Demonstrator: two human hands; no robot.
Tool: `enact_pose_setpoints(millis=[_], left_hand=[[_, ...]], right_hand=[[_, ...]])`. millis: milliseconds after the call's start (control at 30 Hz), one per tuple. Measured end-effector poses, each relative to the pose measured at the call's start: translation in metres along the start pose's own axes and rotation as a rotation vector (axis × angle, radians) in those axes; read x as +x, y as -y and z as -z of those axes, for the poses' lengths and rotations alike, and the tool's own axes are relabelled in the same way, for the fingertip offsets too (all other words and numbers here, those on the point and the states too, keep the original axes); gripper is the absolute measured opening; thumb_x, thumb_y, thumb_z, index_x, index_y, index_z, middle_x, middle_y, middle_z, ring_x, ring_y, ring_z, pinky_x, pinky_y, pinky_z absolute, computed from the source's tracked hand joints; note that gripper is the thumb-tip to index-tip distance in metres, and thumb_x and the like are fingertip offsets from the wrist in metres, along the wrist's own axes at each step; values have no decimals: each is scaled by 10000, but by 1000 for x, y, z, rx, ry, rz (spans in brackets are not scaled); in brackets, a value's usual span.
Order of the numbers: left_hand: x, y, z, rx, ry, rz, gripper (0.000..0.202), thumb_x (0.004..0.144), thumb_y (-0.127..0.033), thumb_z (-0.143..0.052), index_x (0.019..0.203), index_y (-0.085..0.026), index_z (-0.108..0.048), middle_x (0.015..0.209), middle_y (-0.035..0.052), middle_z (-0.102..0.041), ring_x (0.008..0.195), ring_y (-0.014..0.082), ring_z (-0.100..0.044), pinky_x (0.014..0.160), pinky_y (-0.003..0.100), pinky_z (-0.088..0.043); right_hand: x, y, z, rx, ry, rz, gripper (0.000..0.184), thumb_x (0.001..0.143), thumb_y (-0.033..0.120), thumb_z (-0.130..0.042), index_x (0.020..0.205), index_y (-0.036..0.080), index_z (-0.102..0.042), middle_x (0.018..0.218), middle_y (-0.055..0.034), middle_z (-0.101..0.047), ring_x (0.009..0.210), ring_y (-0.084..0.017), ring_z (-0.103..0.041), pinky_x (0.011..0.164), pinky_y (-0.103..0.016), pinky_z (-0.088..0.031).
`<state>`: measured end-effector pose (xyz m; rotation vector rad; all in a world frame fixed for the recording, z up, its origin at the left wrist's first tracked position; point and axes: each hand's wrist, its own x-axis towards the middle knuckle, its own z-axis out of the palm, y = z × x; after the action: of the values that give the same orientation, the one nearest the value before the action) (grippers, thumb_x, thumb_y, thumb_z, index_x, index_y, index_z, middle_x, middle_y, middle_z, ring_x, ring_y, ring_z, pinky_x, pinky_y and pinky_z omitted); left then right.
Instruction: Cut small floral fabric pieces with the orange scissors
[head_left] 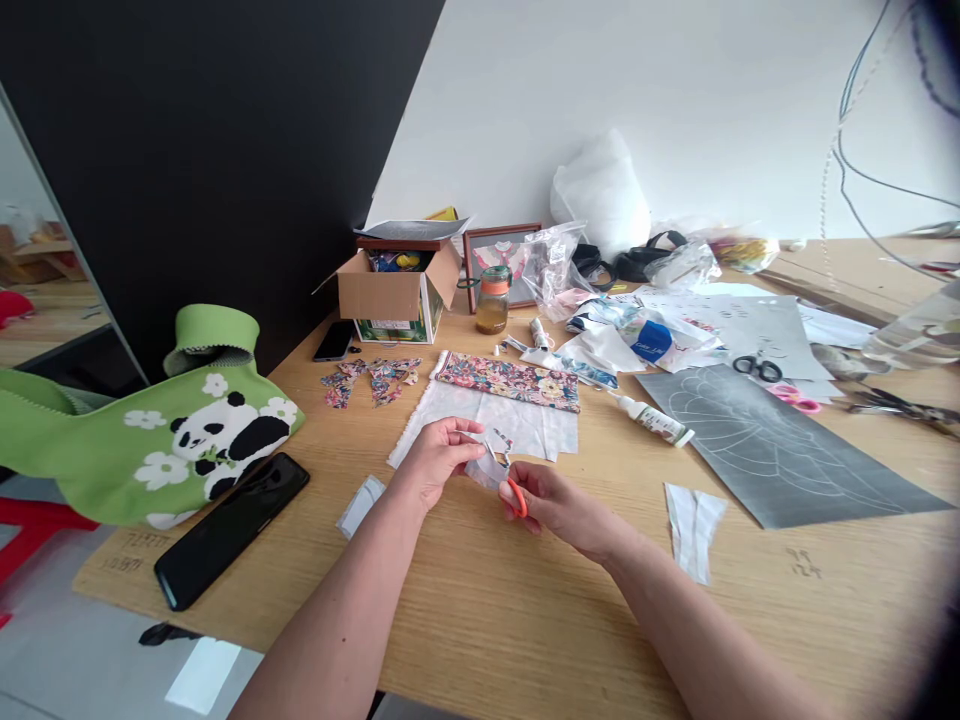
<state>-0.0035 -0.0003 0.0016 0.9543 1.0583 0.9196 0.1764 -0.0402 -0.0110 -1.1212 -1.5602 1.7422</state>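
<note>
- A wooden table (525,620) spreads under my arms, cluttered at the far side
- A green panda bag (150,440) lies at its left edge, a black phone (229,527) just beside it
- Floral fabric (507,380) lies beyond my hands
- My left hand (435,460) pinches a small fabric scrap (487,462) between closed fingertips, above the table's middle
- My right hand (559,510) grips orange-handled scissors (514,492), blades at the scrap
</note>
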Motion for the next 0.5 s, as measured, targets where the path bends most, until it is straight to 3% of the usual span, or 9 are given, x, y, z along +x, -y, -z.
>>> enact_pose_setpoints(millis=[500], left_hand=[[0,0,-1,-30,2,17,492,498,-241,-793,938,-99,-624,678,26,-626,578,113,-566,545,224,-404]], right_hand=[[1,-3,2,-20,-33,31,549,740,719,-610,704,200,-436,636,28,-473,513,-81,-333,481,-259,-198]])
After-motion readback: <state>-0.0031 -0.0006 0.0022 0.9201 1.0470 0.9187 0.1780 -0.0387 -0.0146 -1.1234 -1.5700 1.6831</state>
